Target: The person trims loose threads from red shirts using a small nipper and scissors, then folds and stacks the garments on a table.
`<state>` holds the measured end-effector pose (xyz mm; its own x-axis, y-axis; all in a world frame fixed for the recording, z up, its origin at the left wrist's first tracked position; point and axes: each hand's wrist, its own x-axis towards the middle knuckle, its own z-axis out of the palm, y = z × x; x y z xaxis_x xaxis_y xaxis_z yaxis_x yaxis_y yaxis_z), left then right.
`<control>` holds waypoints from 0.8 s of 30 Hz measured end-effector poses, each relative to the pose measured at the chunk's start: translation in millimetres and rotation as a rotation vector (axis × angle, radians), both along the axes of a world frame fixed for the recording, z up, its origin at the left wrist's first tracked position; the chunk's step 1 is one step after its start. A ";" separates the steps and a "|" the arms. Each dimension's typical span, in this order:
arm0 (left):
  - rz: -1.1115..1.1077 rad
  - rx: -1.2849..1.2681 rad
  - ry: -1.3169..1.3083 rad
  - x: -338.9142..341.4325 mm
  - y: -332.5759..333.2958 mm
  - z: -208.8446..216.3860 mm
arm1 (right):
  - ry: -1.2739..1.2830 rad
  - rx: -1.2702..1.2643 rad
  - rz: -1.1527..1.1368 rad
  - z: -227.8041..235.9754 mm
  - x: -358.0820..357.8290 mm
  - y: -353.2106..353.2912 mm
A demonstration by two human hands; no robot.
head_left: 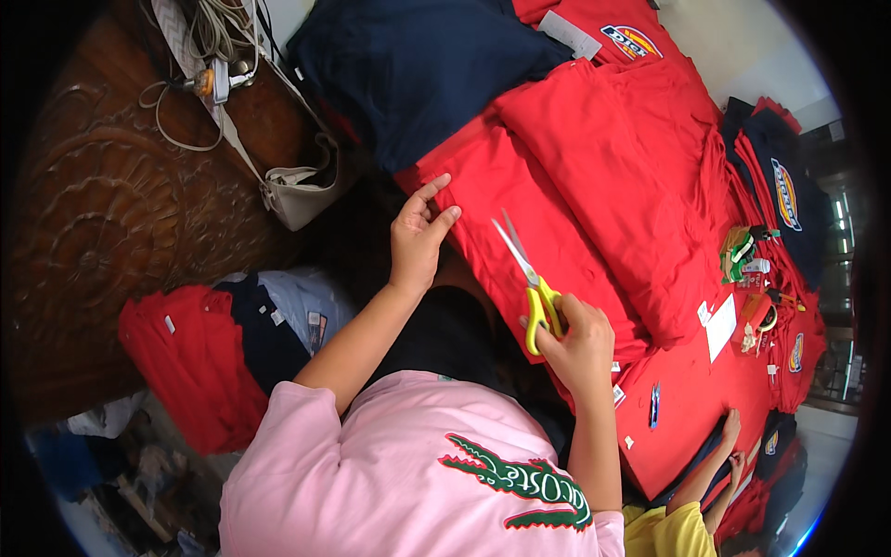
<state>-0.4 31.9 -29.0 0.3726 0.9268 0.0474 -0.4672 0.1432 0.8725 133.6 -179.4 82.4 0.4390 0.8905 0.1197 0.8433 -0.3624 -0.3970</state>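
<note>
My right hand [583,342] grips a pair of scissors [533,288] by yellow handles. The slim metal blades point up and left over red cloth, their tips slightly apart. At the left edge of the folded red garment [531,190], my left hand [419,238] rests with thumb and forefinger spread, touching the fabric. Its other fingers are partly hidden. A larger bundled red garment [617,176] lies just to the right, in loose folds. Dark blue folded cloth [436,70] sits beyond my left hand.
Right of my scissors hand lie a blue cutter-like tool [655,406], white paper [721,327] and a tape roll [767,318]. A person's yellow sleeve [676,531] shows lower right. To my left are a carved wooden panel [93,204], a beige bag [302,190] and stacked clothes [190,357].
</note>
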 end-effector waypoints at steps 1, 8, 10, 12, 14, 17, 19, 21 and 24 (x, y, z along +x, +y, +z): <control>-0.015 0.007 -0.009 -1.8 -0.5 5.1 | -0.011 -0.029 0.010 -0.3 0.4 12.1; -0.049 0.110 -0.033 -6.0 4.6 6.5 | -0.063 -0.042 0.089 -9.6 -0.2 64.5; -0.087 0.094 -0.075 -8.3 3.4 13.2 | -0.067 -0.045 0.093 -12.7 -1.8 68.5; -0.094 0.125 -0.057 -10.2 5.7 12.2 | -0.091 -0.028 0.100 -16.0 -2.3 72.5; -0.093 0.139 -0.054 -11.6 6.5 9.4 | -0.094 -0.021 0.106 -18.0 -3.1 74.5; -0.083 0.141 -0.057 -11.8 7.6 7.4 | -0.058 -0.034 0.107 -17.8 -3.8 76.2; -0.077 0.144 -0.044 -11.4 8.4 8.3 | -0.029 -0.067 0.101 -17.1 -3.4 76.2; -0.095 0.125 -0.044 -11.9 8.7 9.5 | -0.006 -0.034 0.115 -21.9 -0.6 74.3; -0.130 0.090 -0.095 -11.9 7.4 14.2 | 0.019 -0.030 0.116 -30.4 1.9 69.9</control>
